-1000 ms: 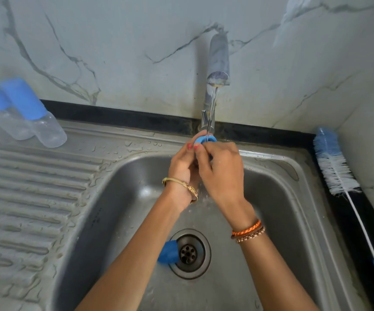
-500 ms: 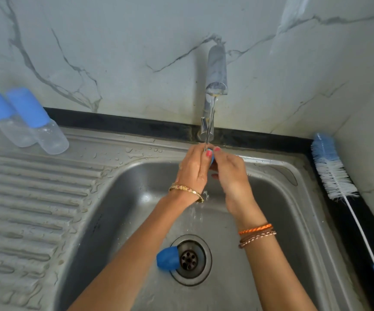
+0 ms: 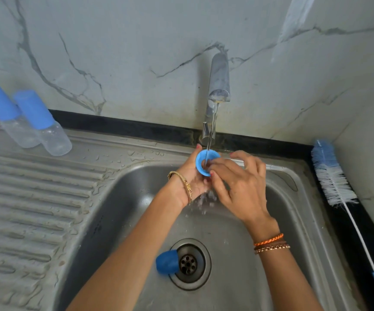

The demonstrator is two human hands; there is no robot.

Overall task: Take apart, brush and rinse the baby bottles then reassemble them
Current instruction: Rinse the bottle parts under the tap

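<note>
Two hands are raised under the tap (image 3: 219,79), where a blue ring (image 3: 206,162) is being rinsed over the sink (image 3: 289,198). The ring is cupped in the curled fingers of the left hand (image 3: 191,176), its opening turned up to the thin stream of water, while a fingertip of the right hand (image 3: 239,187) is pressed inside it and the other right fingers are spread loose. A slip is judged the likeliest trouble: the wet ring could be dropped towards the drain (image 3: 188,264) (already partly blocked by a cap). One blue cap (image 3: 167,262) is counted in the basin, two capped bottles (image 3: 47,129) on the draining board, and one bottle brush (image 3: 334,176) on the right ledge.
</note>
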